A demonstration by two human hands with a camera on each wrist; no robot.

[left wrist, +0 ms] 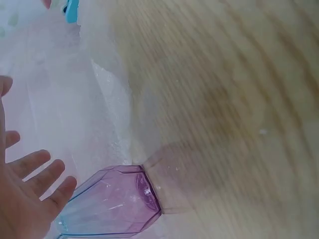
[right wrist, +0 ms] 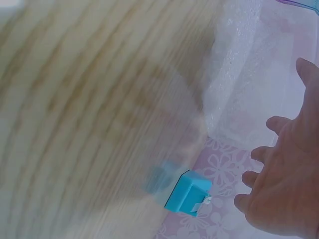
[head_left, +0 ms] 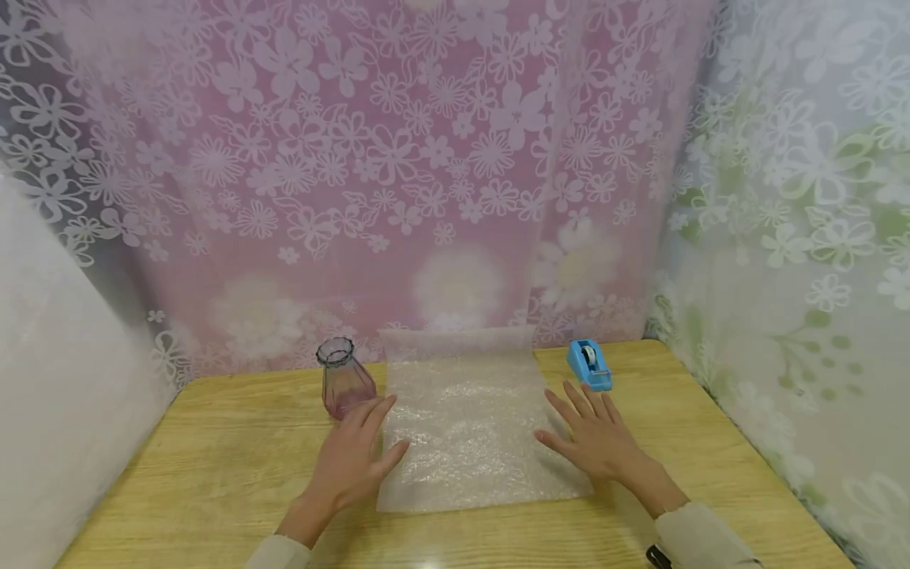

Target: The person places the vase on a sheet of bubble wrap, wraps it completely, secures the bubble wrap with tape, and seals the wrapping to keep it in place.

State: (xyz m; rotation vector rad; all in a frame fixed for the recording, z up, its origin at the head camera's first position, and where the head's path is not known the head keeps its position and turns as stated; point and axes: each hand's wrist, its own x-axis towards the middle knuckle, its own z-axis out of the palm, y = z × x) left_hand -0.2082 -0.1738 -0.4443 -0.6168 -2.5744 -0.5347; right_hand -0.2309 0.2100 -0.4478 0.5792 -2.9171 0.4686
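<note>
A sheet of clear bubble wrap (head_left: 469, 427) lies on the wooden table, its far end raised against the curtain. My left hand (head_left: 353, 458) is spread at the sheet's left side, in front of a glass vase (head_left: 344, 383) tinted purple at its base. My right hand (head_left: 597, 438) is at the sheet's right side with fingers spread, just in front of a blue tape dispenser (head_left: 588, 365). Both hands hold nothing. In the left wrist view the vase (left wrist: 114, 201) shows beyond the fingertips; the right wrist view shows the dispenser (right wrist: 189, 193).
The wooden table (head_left: 235, 466) has a pink floral curtain (head_left: 398, 174) along its back edge. A pale floral curtain (head_left: 803, 261) hangs at the right, and a white surface (head_left: 64, 371) rises at the left.
</note>
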